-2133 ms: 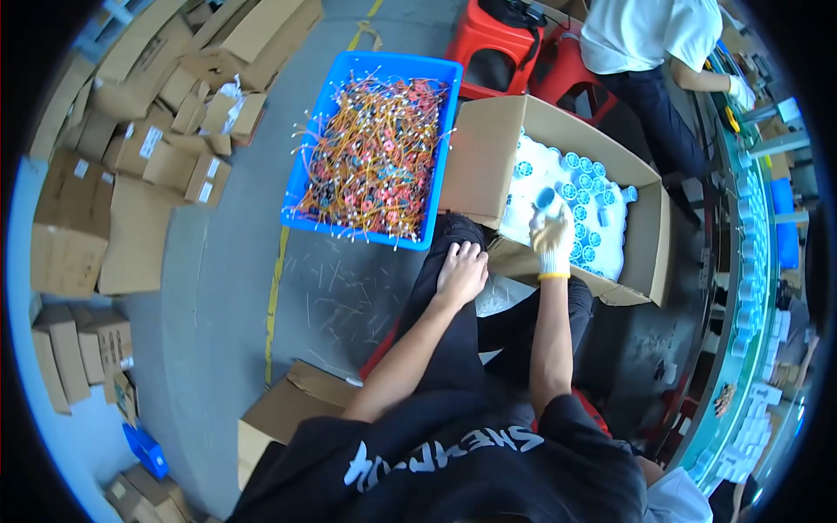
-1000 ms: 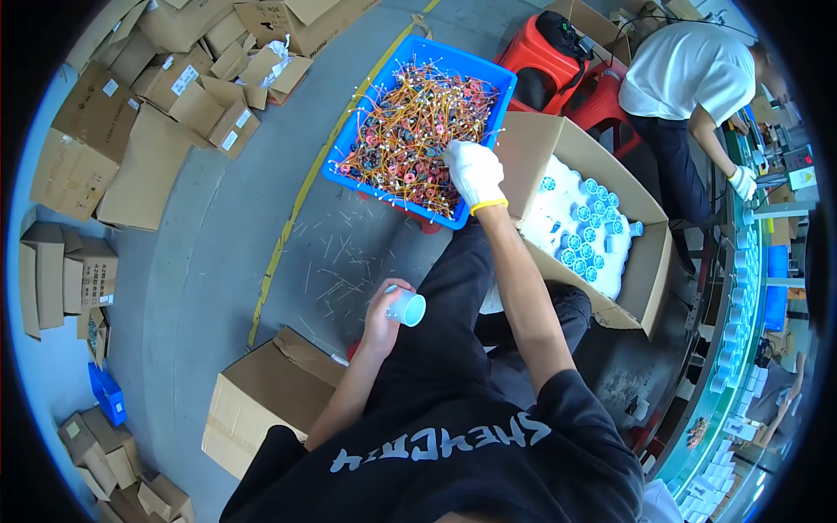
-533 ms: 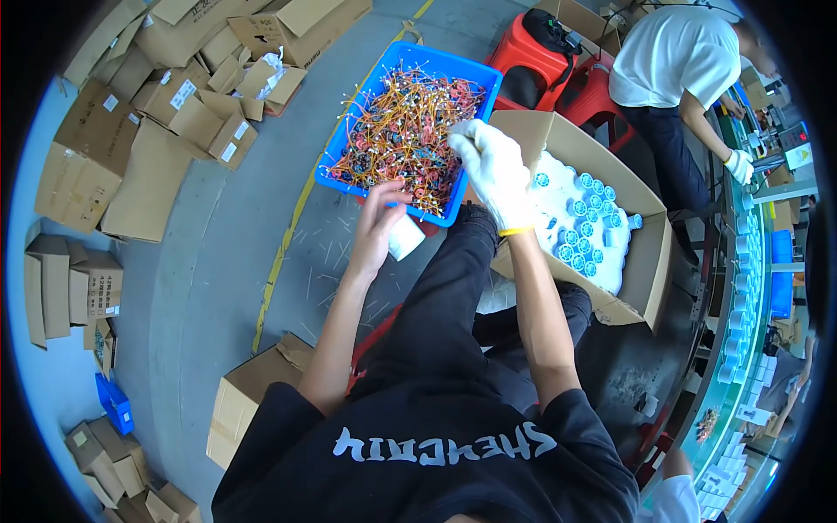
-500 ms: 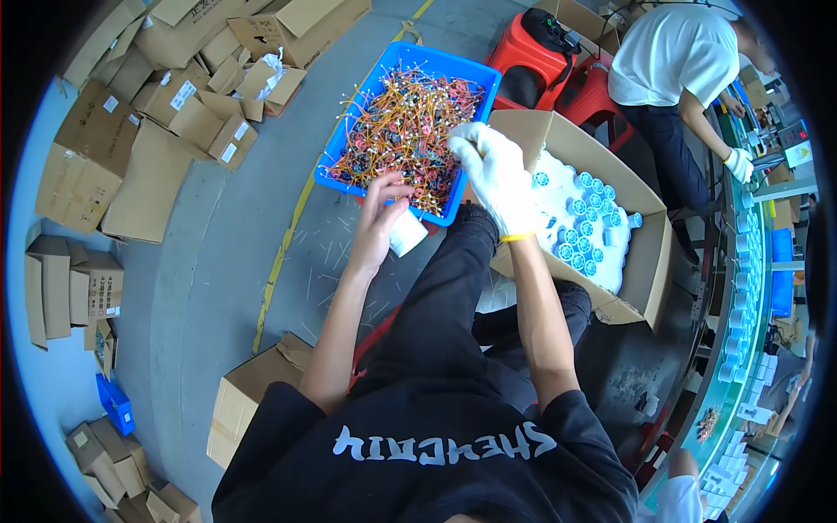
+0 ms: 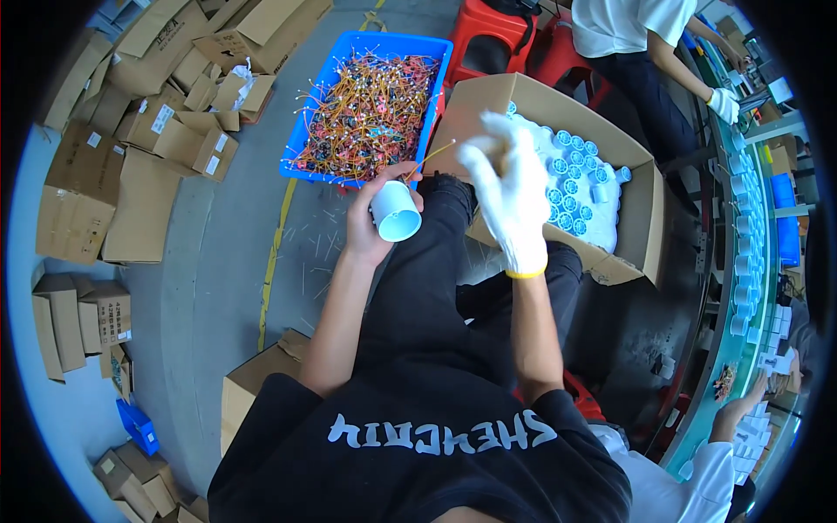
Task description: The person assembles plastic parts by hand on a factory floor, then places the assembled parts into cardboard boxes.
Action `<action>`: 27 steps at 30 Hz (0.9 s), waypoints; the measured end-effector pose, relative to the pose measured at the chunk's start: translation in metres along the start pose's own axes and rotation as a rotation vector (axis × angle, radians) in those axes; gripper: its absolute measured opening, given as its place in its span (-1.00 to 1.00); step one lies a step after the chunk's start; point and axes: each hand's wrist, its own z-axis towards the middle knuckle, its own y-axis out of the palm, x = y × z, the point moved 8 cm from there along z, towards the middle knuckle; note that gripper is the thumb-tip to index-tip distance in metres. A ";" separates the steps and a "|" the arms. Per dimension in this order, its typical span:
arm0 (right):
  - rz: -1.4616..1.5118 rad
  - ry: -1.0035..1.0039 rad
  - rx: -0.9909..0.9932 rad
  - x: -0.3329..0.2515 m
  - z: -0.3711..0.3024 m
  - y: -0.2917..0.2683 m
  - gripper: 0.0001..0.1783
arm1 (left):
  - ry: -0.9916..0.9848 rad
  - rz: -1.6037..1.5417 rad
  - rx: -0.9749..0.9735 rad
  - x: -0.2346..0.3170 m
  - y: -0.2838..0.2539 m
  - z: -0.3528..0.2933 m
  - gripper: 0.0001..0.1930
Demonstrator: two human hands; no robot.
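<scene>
My bare left hand [image 5: 365,228] is wrapped round a white plastic cylinder [image 5: 389,202], which is tilted with its open, pale blue end facing me. A thin orange wire [image 5: 438,153] stands out from beside the cylinder's far end toward my right hand. My right hand [image 5: 514,202] wears a white glove and is raised to the right of the cylinder, thumb and fingers apart, slightly blurred. Beyond my left hand a blue bin [image 5: 437,98] holds a heap of orange wires with small red and dark parts [image 5: 370,113]. Whether the wire's other end is inside the cylinder is hidden.
An open cardboard box [image 5: 643,213] at right holds several white cylinders with blue ends [image 5: 571,174]. Red stools [image 5: 490,39] stand behind the bin. A co-worker [image 5: 628,44] works along the green conveyor [image 5: 724,349]. Cardboard cartons [image 5: 83,192] crowd the left.
My left hand has turned the cylinder so its open end shows. My right hand has moved back from the bin, its fingers spreading. The view has shifted somewhat.
</scene>
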 end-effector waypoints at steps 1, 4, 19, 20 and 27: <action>0.050 0.083 0.080 0.009 -0.009 -0.011 -0.68 | -0.002 -0.057 -0.002 -0.002 0.007 0.001 -0.45; 0.349 0.400 -0.008 0.036 -0.050 -0.003 -0.70 | -0.026 -0.106 0.056 -0.014 0.018 0.000 -0.44; 0.488 0.264 -0.446 0.057 -0.066 0.020 -0.68 | -0.349 -0.109 0.066 -0.062 0.032 -0.009 -0.34; 0.465 0.279 -0.532 0.058 -0.067 0.024 -0.68 | -0.375 -0.131 -0.008 -0.064 0.035 -0.007 -0.33; 0.614 0.420 -0.592 0.065 -0.074 0.032 -0.70 | -0.380 -0.197 -0.127 -0.065 0.040 -0.007 -0.30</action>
